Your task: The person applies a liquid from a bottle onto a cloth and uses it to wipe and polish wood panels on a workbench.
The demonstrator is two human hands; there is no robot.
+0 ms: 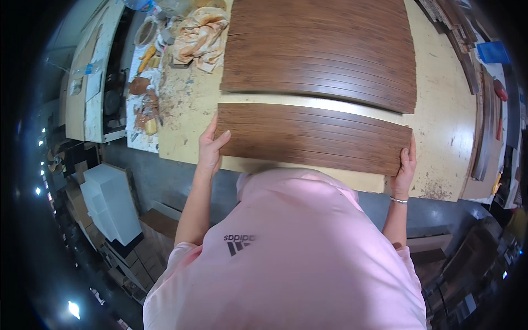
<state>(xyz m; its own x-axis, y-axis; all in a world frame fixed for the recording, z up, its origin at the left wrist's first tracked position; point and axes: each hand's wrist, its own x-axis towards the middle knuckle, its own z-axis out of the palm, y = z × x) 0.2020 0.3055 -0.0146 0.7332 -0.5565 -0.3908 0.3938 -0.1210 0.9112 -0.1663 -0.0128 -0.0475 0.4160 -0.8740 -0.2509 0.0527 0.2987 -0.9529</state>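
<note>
A long brown wood-grain panel point(313, 137) with thin grooves along its length lies between my two hands, near the front edge of the pale worktable point(190, 129). My left hand point(212, 144) grips its left end, thumb on top and fingers at the edge. At the right end my right hand point(406, 165) holds the panel the same way, a bracelet on that wrist. Beyond a narrow gap lies a larger grooved brown panel point(319, 49), matching in colour. The undersides of both panels are hidden.
A crumpled stained cloth point(201, 36), a yellow-handled tool point(146, 58) and a round container point(145, 33) sit at the back left. Along the right are stacked dark strips point(483, 126), a blue box point(493, 53) and a red-handled tool point(499, 91). White blocks point(113, 201) stand at lower left.
</note>
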